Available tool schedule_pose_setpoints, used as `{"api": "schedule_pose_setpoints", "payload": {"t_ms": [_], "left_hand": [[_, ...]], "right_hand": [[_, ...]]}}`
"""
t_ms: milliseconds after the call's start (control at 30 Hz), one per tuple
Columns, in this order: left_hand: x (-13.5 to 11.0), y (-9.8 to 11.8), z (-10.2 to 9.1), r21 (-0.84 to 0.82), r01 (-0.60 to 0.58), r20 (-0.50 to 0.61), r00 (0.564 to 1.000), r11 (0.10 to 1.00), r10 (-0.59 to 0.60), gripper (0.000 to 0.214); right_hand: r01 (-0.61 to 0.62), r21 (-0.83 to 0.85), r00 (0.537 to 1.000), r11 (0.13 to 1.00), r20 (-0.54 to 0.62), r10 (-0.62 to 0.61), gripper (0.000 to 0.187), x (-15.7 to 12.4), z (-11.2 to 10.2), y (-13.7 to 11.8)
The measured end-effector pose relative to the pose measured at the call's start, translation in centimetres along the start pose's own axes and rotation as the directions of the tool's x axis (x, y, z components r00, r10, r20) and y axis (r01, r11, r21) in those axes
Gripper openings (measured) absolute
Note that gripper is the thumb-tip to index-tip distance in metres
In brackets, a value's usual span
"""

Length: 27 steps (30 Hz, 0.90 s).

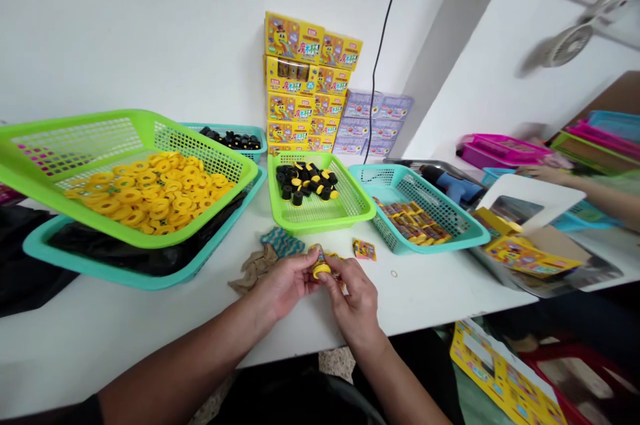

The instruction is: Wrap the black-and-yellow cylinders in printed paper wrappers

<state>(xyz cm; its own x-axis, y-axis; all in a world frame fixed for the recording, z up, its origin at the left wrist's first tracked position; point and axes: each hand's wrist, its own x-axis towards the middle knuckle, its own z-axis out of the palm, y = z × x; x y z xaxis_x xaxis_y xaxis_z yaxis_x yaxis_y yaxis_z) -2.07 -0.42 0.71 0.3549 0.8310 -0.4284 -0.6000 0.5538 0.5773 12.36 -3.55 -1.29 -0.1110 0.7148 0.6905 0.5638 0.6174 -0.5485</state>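
My left hand and my right hand meet over the white table, near its front edge. Both pinch a small yellow ring part between their fingertips. A small printed packet lies on the table just right of my hands. Behind them sits a green basket with black and yellow round parts. To the left, a tilted green basket holds several yellow rings. A teal basket to the right holds small packets.
A crumpled brown cloth and a blue patterned cloth lie left of my hands. Yellow and purple boxes are stacked at the wall. Another person's arm reaches in at the right, by pink trays. A small ring lies loose.
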Motion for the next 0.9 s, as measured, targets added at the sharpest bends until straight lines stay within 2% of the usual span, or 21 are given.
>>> {"api": "schedule_pose_setpoints", "payload": {"t_ms": [100, 300, 433, 533, 700, 900], "left_hand": [[0.06, -0.15, -0.13, 0.014, -0.01, -0.018, 1.0, 1.0, 0.01, 0.012], [0.03, -0.31, -0.26, 0.027, -0.053, 0.033, 0.998, 0.998, 0.053, 0.018], [-0.08, -0.21, -0.21, 0.018, -0.048, 0.073, 0.996, 0.999, 0.047, 0.017], [-0.08, -0.14, -0.26, 0.024, -0.033, 0.076, 0.997, 0.999, 0.032, 0.018], [0.1, -0.28, -0.4, 0.046, -0.023, -0.012, 1.0, 0.999, 0.024, 0.022], [0.23, -0.53, -0.4, 0.056, -0.041, 0.009, 0.999, 0.998, 0.041, 0.016]], "right_hand": [[0.037, -0.02, 0.999, 0.999, -0.005, -0.038, 0.022, 0.1, -0.08, 0.13], [0.209, -0.129, 0.978, 0.969, 0.036, -0.206, 0.026, 0.1, -0.4, 0.4], [0.098, -0.103, 0.995, 0.99, -0.025, -0.101, 0.031, -0.16, -0.39, 0.24], [0.038, -0.078, 0.999, 0.996, -0.015, -0.039, 0.031, -0.28, -0.28, 0.18], [0.041, -0.074, 0.999, 0.996, 0.015, -0.04, 0.029, -0.38, 0.08, 0.35], [0.07, -0.011, 0.997, 0.998, -0.021, -0.07, 0.027, -0.6, 0.54, 0.95]]}}
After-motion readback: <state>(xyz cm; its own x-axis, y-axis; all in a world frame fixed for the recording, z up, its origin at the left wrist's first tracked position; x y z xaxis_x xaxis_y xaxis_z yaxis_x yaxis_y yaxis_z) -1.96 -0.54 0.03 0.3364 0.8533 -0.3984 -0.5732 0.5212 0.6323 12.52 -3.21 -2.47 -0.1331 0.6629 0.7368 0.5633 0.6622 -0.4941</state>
